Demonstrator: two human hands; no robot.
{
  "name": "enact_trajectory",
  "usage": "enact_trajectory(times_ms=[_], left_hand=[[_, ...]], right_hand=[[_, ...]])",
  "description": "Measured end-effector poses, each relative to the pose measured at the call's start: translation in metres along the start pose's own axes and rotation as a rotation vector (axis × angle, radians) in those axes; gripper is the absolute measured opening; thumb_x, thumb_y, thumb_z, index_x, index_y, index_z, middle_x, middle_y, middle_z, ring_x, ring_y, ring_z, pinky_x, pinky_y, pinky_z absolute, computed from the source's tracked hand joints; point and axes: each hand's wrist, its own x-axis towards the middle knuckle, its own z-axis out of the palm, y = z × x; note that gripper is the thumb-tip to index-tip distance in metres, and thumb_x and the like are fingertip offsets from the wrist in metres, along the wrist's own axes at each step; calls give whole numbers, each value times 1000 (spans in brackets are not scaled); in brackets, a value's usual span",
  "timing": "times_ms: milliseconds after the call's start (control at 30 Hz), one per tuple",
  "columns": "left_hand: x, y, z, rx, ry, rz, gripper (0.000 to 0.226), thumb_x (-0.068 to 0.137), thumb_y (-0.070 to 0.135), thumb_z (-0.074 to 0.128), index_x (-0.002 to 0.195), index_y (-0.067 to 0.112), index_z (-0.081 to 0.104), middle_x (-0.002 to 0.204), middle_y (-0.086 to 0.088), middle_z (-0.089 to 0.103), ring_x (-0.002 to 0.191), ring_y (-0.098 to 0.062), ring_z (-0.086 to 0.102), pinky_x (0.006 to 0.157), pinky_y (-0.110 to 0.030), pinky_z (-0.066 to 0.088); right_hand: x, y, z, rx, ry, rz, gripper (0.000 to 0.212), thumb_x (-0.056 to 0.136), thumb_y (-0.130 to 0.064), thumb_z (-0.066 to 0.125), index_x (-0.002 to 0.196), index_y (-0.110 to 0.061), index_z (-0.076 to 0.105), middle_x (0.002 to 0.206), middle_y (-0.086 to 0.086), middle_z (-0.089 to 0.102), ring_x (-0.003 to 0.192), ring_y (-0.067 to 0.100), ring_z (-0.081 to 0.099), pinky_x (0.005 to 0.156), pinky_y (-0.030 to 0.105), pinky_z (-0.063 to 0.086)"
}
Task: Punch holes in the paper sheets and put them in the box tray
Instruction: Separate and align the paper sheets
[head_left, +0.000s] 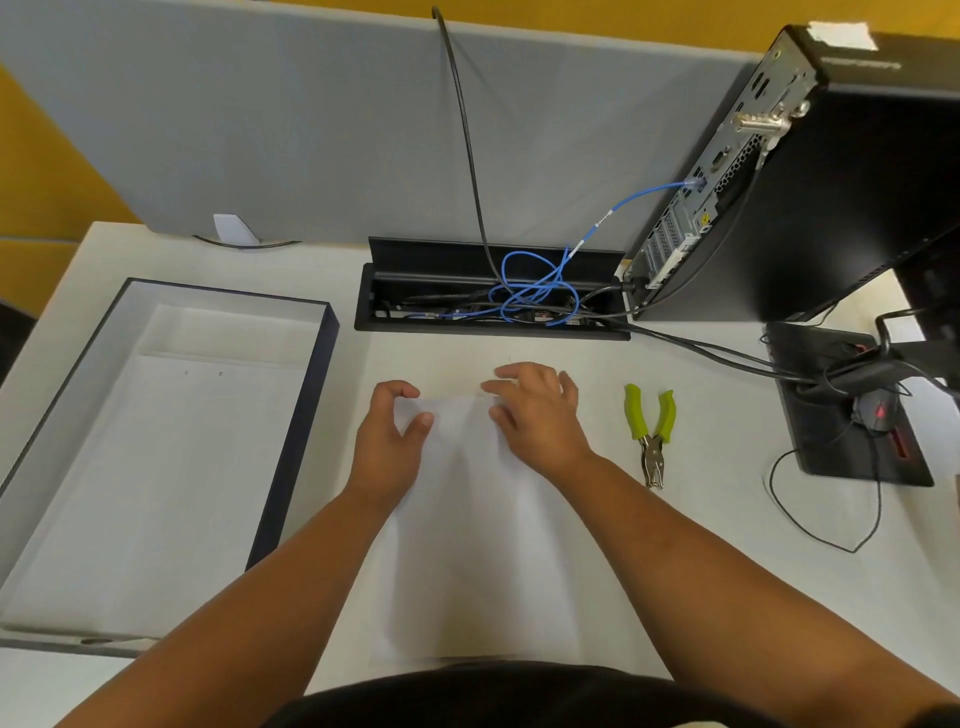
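Meanwhile both hands' open fingers (410, 422) square the paper sheets (467, 519) left of the punch (652, 436) for punching.

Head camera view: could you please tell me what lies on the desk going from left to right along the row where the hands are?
Box tray → left hand → paper sheets → right hand → green-handled hole punch → black mouse.

A white desk (467, 353) meets a grey partition (260, 130). Behind it, a yellow wall (31, 156). Light is even.
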Motion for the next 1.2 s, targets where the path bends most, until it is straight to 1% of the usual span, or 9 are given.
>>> enact_trajectory(times_ms=[67, 100, 200, 333, 467, 667, 867, 1067, 1200], left_hand=[[-3, 3, 4, -6, -17, 15, 29, 93, 21, 60, 112, 32, 40, 108, 8, 51, 93, -11, 53, 76, -16, 43], [-5, 5, 6, -16, -16, 11, 32, 92, 21, 61, 114, 33, 40, 110, 8, 51, 94, -11, 53, 78, -17, 43], [-8, 8, 6, -69, 59, -29, 38, 89, 19, 66, 116, 33, 43, 109, 7, 53, 97, -12, 53, 84, -21, 45], [-6, 3, 1, -65, 192, -3, 23, 87, 17, 69, 103, 27, 57, 92, 7, 60, 85, -8, 58, 76, -12, 45], [-6, -4, -1, -26, 209, 10, 15, 89, 18, 66, 99, 28, 65, 100, 5, 63, 86, 1, 58, 74, -3, 39], [-6, -2, 0, -40, 212, -9, 20, 89, 20, 66, 109, 22, 69, 101, 8, 63, 87, 1, 59, 76, -3, 39], [-5, 5, 0, -113, 152, -31, 24, 85, 17, 71, 104, 29, 62, 90, 9, 61, 83, -5, 58, 73, -7, 43], [-2, 11, 0, -97, 185, -38, 7, 87, 21, 69, 89, 27, 65, 84, 12, 65, 80, -7, 60, 70, -8, 43], [1, 10, 0, -147, 222, -85, 8, 90, 26, 64, 93, 20, 68, 85, 6, 67, 82, -11, 63, 79, -20, 52]], right_hand=[[3, -9, 1, -1, -96, -21, 25, 98, -30, 47, 120, -29, 58, 121, -7, 56, 124, 17, 37, 116, 53, 8], [4, -13, 2, 23, -120, -20, 22, 98, -29, 45, 116, -27, 59, 115, -6, 60, 118, 18, 44, 115, 51, 13], [4, -14, 2, 86, -83, -9, 16, 98, -22, 46, 104, -20, 61, 102, -3, 64, 100, 21, 55, 97, 36, 32], [2, -7, 2, 81, -71, 36, 16, 98, -20, 46, 103, -17, 61, 101, -2, 65, 97, 21, 55, 84, 30, 25], [2, -6, 0, 85, -73, 45, 16, 98, -19, 46, 103, -17, 62, 101, -2, 66, 97, 21, 56, 84, 29, 25], [4, -7, -2, 84, -74, 37, 16, 98, -18, 46, 101, -18, 62, 99, -3, 66, 94, 19, 56, 84, 28, 25], [3, -8, -1, 44, -77, -12, 15, 97, -18, 48, 100, -19, 63, 95, -3, 66, 92, 20, 57, 84, 29, 26], [2, -8, -1, 44, -70, -19, 14, 97, -19, 49, 99, -18, 62, 94, -3, 65, 91, 20, 56, 84, 29, 25], [2, -9, 0, 48, -77, -33, 13, 96, -18, 49, 98, -18, 62, 91, -3, 65, 89, 21, 56, 88, 31, 28]])
